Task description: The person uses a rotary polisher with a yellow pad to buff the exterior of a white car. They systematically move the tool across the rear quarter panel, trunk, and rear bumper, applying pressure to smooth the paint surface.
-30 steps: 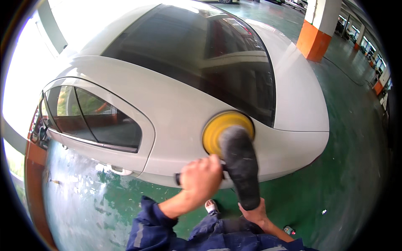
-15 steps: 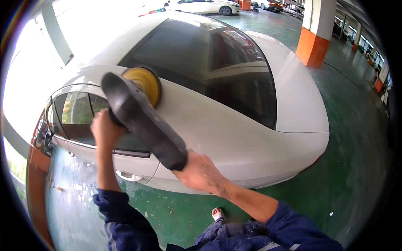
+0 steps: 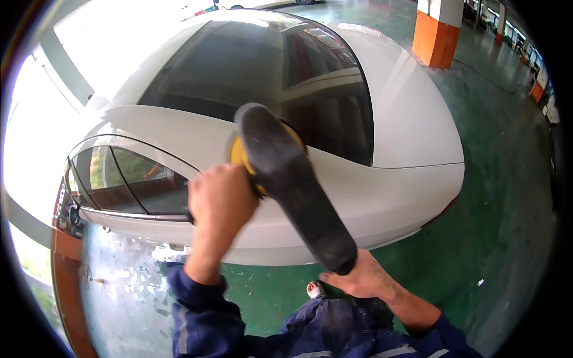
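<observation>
A: Starting closest in, how do the hands stand?

B: Navy sleeves (image 3: 203, 310) reach in from the lower edge, a white open-toed sandal (image 3: 316, 292) showing between them. The right hand (image 3: 365, 277) is closed about the tail of a black rotary polisher (image 3: 298, 185); its fingertips are hidden, so how tightly they curl cannot be told. Farther out, the left hand (image 3: 221, 194) makes a fist around the side handle (image 3: 190, 216), whose dark end pokes out to the left.

A: And the polisher's place, and the room about it?

B: Its yellow pad (image 3: 239, 154), mostly covered by the tool's head, is at the rear roof pillar of a white sedan (image 3: 412, 134), right by the edge of the rear window (image 3: 239, 65). The side window (image 3: 143, 170) lies left of the fist. Green floor (image 3: 418, 262) runs between sedan and person, widening past the rear corner at right.

A: Which way does it point?

B: The long axis slants: head away from the person and leftward, tail back toward the person's right.

A: Farthest off?

B: An orange-and-white column (image 3: 436, 45) beyond the trunk, and another white car (image 3: 256, 3), cropped at the top.
</observation>
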Demonstrator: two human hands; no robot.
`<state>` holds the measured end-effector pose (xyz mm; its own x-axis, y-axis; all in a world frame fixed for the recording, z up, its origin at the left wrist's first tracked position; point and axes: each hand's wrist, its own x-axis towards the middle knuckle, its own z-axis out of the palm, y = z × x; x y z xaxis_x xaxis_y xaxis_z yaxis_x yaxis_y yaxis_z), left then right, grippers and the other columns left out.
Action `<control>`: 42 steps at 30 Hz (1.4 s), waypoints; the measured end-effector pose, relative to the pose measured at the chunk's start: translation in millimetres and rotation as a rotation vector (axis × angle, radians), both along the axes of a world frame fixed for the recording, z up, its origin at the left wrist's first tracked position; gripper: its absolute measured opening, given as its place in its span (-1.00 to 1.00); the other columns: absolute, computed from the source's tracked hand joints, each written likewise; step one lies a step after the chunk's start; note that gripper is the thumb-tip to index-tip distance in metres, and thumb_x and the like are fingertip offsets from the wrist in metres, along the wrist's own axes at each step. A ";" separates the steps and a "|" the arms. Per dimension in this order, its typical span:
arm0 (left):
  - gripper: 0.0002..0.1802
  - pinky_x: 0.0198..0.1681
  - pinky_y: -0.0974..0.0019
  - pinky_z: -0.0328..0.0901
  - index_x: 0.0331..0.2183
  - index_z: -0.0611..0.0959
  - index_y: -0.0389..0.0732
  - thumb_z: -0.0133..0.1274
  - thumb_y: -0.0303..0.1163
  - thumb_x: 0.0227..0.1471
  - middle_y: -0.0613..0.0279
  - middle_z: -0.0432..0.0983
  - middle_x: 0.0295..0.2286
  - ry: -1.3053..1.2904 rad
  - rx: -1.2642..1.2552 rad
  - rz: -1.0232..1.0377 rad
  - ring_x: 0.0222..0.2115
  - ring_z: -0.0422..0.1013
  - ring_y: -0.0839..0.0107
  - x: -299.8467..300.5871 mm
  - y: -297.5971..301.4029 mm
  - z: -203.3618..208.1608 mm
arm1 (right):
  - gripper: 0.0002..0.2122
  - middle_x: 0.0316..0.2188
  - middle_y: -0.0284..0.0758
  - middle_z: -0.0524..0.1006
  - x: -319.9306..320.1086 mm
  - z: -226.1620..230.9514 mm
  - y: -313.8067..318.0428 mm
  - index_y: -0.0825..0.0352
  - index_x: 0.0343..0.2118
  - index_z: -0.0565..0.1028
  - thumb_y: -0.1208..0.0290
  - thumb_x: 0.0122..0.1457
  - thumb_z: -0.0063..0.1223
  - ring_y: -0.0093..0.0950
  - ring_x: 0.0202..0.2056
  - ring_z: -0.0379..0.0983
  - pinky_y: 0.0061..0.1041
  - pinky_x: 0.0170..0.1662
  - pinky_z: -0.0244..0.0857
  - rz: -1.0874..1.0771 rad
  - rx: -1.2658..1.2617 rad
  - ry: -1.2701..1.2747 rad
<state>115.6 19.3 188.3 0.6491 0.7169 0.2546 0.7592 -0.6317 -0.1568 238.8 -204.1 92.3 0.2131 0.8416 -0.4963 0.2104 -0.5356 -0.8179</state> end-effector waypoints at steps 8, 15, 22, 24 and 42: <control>-0.97 -0.54 0.19 0.43 -0.49 0.58 -0.20 0.08 -0.48 -0.11 0.08 0.61 -0.61 -0.015 -0.214 -0.261 -0.56 0.61 0.15 81.4 -108.1 -99.0 | -0.77 -0.54 -0.26 0.61 28.5 -148.7 -127.8 0.42 -0.43 0.58 0.33 0.00 0.33 -0.49 -0.46 0.55 -0.37 -0.33 0.40 -0.399 0.071 0.032; -0.93 -0.55 0.12 0.42 -0.48 0.54 -0.26 0.08 -0.48 -0.13 -0.01 0.59 -0.61 -0.072 -0.405 -0.417 -0.57 0.59 0.10 85.4 -130.3 -134.0 | -0.82 -0.60 -0.31 0.59 28.2 -166.1 -161.1 0.39 -0.50 0.57 0.38 -0.02 0.32 -0.59 -0.50 0.51 -0.41 -0.39 0.38 -0.503 0.105 -0.004; -0.86 -0.41 0.01 0.47 -0.44 0.60 -0.18 0.15 -0.32 -0.02 -0.02 0.63 -0.54 -0.108 -0.253 -0.070 -0.49 0.60 -0.02 -19.2 -49.8 -102.3 | -0.66 -0.27 0.02 0.62 -25.2 -142.3 -43.8 0.40 -0.21 0.56 0.30 -0.01 0.28 0.00 -0.18 0.59 -0.22 -0.16 0.47 -0.232 0.247 -0.189; -0.80 -0.35 -0.03 0.46 -0.42 0.64 -0.12 0.26 -0.24 -0.10 0.00 0.63 -0.53 -0.185 -0.126 -0.027 -0.44 0.59 -0.05 -58.6 -5.9 -95.5 | -0.62 -0.28 0.04 0.61 -46.8 -124.4 6.9 0.35 -0.11 0.50 0.29 0.03 0.23 0.04 -0.16 0.54 -0.16 -0.13 0.46 -0.188 0.329 -0.274; -0.90 -0.51 0.15 0.43 -0.41 0.54 -0.18 0.10 -0.47 -0.08 0.15 0.55 -0.56 -0.145 0.012 -0.245 -0.53 0.55 0.19 4.4 -40.6 -65.9 | -0.73 -0.46 -0.10 0.63 10.3 -67.1 -46.4 0.39 -0.36 0.58 0.30 -0.02 0.33 -0.13 -0.39 0.61 -0.29 -0.31 0.44 -0.162 0.171 -0.145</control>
